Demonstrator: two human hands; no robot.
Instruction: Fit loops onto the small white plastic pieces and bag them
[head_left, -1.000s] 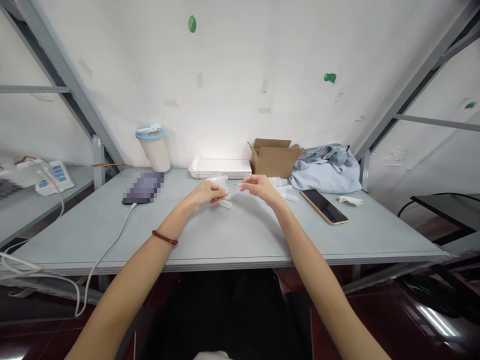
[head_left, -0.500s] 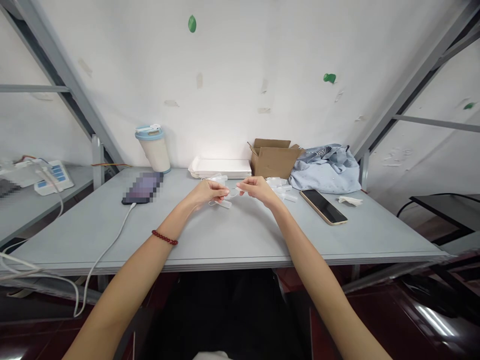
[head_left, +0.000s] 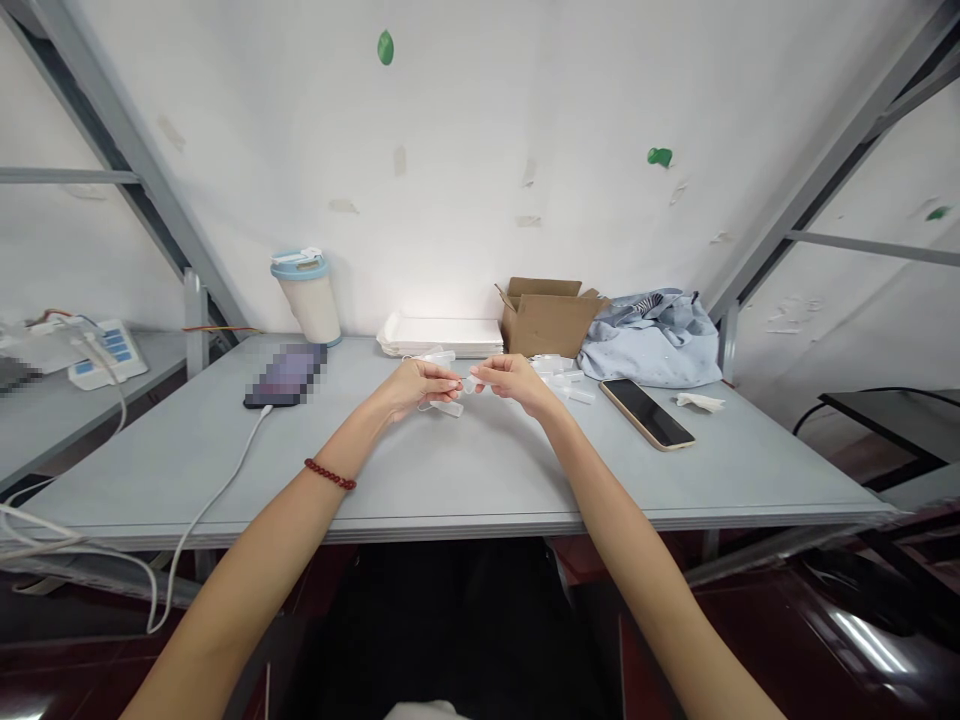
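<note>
Above the middle of the grey table, my left hand (head_left: 420, 387) and my right hand (head_left: 513, 378) meet almost fingertip to fingertip, both pinched closed. Between them is a small translucent plastic piece with a thin white loop (head_left: 470, 384), gripped by the right fingers. The left fingertips press together at its other side; what exactly they pinch is too small to make out. Just below my left hand lies a similar translucent piece (head_left: 448, 408), and another translucent piece (head_left: 439, 356) rests behind it. Several more translucent pieces (head_left: 559, 372) are heaped to the right of my right hand.
Along the wall stand a tumbler (head_left: 306, 298), a stack of white trays or sheets (head_left: 442, 337), an opened cardboard box (head_left: 547, 318) and a light blue cloth (head_left: 649, 340). A phone on a cable (head_left: 285, 376) lies left, another phone (head_left: 646, 413) right, near a crumpled tissue (head_left: 700, 402).
My two hands have come slightly closer together, and the thin loop that stretched between them is now bunched at the fingertips. Everything else stays in place.
</note>
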